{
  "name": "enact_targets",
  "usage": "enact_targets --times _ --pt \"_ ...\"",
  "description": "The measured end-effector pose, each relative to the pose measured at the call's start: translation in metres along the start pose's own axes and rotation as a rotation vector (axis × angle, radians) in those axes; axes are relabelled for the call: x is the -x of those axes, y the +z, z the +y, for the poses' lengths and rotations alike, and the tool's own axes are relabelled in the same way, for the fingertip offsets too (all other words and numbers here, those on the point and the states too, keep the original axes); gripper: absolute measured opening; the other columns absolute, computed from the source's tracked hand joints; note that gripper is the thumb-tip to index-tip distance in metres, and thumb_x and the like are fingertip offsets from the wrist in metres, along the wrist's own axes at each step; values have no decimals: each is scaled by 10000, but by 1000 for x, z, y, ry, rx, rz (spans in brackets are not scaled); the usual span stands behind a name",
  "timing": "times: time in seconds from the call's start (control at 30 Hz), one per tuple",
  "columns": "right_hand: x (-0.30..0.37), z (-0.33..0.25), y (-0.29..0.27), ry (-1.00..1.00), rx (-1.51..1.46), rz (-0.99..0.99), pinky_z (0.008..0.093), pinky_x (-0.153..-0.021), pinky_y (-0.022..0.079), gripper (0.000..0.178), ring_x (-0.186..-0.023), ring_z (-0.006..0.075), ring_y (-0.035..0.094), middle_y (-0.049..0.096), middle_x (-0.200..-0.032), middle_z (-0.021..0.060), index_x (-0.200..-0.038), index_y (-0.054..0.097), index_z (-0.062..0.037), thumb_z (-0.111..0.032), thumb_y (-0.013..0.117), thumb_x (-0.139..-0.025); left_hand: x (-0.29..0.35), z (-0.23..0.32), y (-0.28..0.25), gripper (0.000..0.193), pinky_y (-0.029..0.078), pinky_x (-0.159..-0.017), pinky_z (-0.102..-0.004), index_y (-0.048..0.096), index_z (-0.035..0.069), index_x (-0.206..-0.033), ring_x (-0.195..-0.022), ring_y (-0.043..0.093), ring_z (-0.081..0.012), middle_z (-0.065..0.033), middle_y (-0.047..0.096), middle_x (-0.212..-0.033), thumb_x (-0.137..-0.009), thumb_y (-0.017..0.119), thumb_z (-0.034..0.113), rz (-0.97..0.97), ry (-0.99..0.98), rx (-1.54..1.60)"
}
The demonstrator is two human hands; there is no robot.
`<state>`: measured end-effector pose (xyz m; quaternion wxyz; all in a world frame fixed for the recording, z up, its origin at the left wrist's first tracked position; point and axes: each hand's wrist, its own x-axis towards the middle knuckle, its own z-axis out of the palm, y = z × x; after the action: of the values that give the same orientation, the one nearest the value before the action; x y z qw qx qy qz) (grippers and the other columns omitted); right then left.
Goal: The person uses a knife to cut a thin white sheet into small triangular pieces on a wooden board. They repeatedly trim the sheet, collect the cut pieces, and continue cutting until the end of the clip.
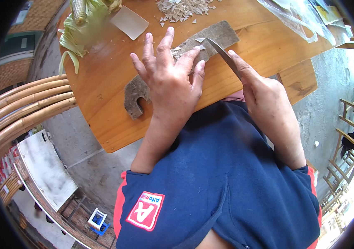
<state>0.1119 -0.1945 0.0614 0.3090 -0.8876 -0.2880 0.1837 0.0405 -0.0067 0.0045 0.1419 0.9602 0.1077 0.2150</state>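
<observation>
A worn grey-brown board [222, 34] with a hooked notch at its near left end lies aslant on the wooden table. My left hand [170, 79] is over its middle, palm down with fingers spread. Its index fingertip is at a small white triangular piece [202, 47]. Another triangle [200, 40] lies just beyond, by the knife tip. My right hand [266, 93] is wrapped round a knife [222, 54], index finger stretched along the blade's back. The handle is hidden in my palm. A few more pieces show partly behind my left fingers.
A heap of white triangular pieces [181, 10] lies at the table's far side, with a cream rectangular sheet [130, 21] left of it. Corn in its husk [78, 10] is at far left, plastic bags [297, 20] at far right. Bamboo rails [30, 108] stand beside the table's left edge.
</observation>
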Motion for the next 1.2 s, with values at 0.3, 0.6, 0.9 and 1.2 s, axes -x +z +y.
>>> enact_targets --times 0.3,0.6,0.9,1.2 --pt "13 -5 -4 -58 87 -36 487 -685 515 618 -699 410 667 649 -792 256 -1516 530 -181 40 568 -940 0 1 0 229 115 -1210 -707 816 213 -1096 -1506 317 -409 -95 528 -1527 -903 754 318 11 -38 7" --pt "8 -6 -9 -6 86 -43 485 -681 514 618 -712 409 672 640 -785 259 -1518 526 -183 37 567 -942 1 0 -2 213 113 -1211 -707 818 220 -1091 -1508 316 -411 -94 546 -1509 -899 761 293 9 -33 29" --pt "-2 -7 8 -15 38 -41 484 -719 543 608 -788 432 692 663 -890 290 -1516 517 -166 49 554 -948 1 -1 -1 227 84 -1176 -768 816 215 -1099 -1504 267 -436 -133 485 -1523 -915 735 321 -13 6 1" --pt "0 -9 21 -13 58 -12 513 -699 535 655 -786 448 689 662 -844 289 -1548 464 -153 63 550 -936 2 1 0 223 94 -1191 -744 822 236 -1101 -1515 305 -416 -97 522 -1529 -894 754 286 6 -12 6"
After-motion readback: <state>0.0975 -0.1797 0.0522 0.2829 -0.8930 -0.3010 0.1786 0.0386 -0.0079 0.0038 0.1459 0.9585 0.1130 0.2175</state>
